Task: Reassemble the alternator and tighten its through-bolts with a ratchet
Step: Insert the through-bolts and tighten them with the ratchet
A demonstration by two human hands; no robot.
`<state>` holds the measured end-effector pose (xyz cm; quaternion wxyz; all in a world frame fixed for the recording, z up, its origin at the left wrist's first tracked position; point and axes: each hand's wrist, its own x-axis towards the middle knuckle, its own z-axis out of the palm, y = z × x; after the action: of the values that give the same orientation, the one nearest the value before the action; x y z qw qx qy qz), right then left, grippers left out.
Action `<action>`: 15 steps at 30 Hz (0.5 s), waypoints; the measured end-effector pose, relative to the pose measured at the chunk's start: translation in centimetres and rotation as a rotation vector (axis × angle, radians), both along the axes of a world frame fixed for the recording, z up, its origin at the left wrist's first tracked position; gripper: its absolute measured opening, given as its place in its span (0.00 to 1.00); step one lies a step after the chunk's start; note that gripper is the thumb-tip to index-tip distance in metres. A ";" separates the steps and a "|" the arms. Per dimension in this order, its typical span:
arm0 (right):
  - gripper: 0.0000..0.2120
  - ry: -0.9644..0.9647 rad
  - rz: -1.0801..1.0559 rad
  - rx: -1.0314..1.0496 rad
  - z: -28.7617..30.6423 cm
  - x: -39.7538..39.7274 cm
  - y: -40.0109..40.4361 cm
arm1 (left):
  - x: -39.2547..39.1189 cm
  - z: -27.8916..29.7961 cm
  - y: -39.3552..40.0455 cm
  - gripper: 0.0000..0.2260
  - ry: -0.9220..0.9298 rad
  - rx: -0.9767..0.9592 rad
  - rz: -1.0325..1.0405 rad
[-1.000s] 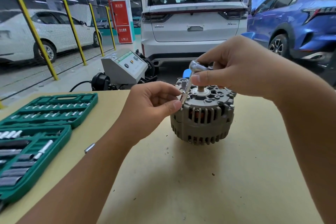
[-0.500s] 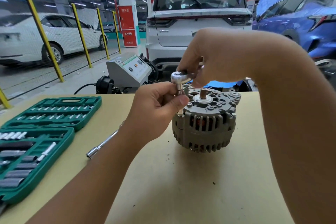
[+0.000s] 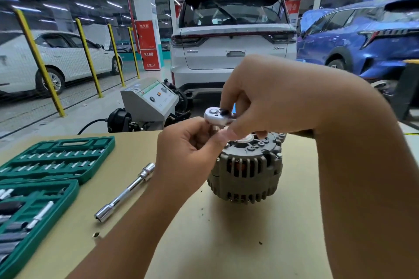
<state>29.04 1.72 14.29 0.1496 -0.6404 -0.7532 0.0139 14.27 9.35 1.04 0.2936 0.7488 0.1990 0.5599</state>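
A grey finned alternator (image 3: 247, 172) stands upright in the middle of the tan table (image 3: 238, 244). Over its top left edge hangs a chrome ratchet (image 3: 216, 116), its round head facing up. My right hand (image 3: 267, 99) grips the ratchet just behind the head; the handle is hidden under that hand. My left hand (image 3: 188, 149) pinches the socket or bolt below the ratchet head, at the alternator's upper left rim. The bolt itself is covered by my fingers.
A chrome extension bar (image 3: 125, 192) lies loose on the table left of my left forearm. An open green socket case (image 3: 45, 165) with several sockets fills the table's left side. A grey test machine (image 3: 150, 99) stands behind the table, parked cars beyond.
The ratchet head has shifted a little above the alternator's left rim and my right hand has turned round it. The view moved, so the extension bar shows in full.
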 end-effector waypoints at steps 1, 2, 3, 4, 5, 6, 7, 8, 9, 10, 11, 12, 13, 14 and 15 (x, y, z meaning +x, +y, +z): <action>0.12 -0.002 0.010 0.000 0.0 0.1 -0.1 | 0.0 -0.1 -0.2 0.05 0.007 0.033 0.020; 0.12 0.007 0.003 0.020 0.0 0.1 0.0 | 0.1 -0.1 -0.1 0.05 0.004 0.030 0.008; 0.12 0.030 -0.017 0.047 -0.3 0.1 0.2 | 0.0 -0.1 0.0 0.06 -0.005 -0.004 -0.025; 0.12 0.032 -0.047 0.095 -0.5 0.0 0.5 | -0.1 -0.2 0.3 0.07 -0.015 -0.045 -0.056; 0.12 0.007 -0.076 0.139 -0.6 -0.2 0.6 | -0.2 -0.2 0.4 0.08 -0.025 -0.078 -0.080; 0.11 -0.017 -0.094 0.156 -0.6 -0.4 0.6 | -0.2 -0.2 0.5 0.07 -0.022 -0.089 -0.087; 0.09 -0.032 -0.088 0.138 -0.5 -0.5 0.4 | -0.1 -0.2 0.4 0.05 -0.011 -0.082 -0.073; 0.06 -0.043 -0.077 0.102 -0.3 -0.5 0.0 | -0.1 -0.2 0.4 0.02 0.005 -0.068 -0.049; 0.06 -0.062 -0.067 0.069 0.0 -0.4 -0.4 | -0.1 -0.2 0.4 0.01 0.016 -0.059 -0.021; 0.07 -0.081 -0.065 0.049 0.1 -0.3 -0.8 | -0.1 -0.2 0.3 0.01 0.025 -0.058 -0.006; 0.08 -0.092 -0.066 0.052 0.1 -0.2 -0.9 | -0.3 -0.2 0.3 0.02 0.037 -0.064 -0.015; 0.10 -0.082 -0.074 0.081 0.0 -0.1 -0.9 | -0.5 -0.1 0.3 0.02 0.047 -0.075 -0.047; 0.12 -0.066 -0.090 0.124 -0.3 0.0 -0.7 | -0.7 0.0 0.3 0.02 0.051 -0.094 -0.091; 0.14 -0.058 -0.116 0.180 -0.6 0.0 -0.4 | -0.8 0.1 0.3 0.02 0.046 -0.116 -0.128; 0.14 -0.071 -0.136 0.222 -0.8 -0.2 -0.2 | -0.8 0.2 0.2 0.02 0.033 -0.138 -0.142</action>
<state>28.86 1.55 13.49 0.1934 -0.6695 -0.7098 -0.1024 13.46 9.51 1.20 0.3800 0.7481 0.1886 0.5102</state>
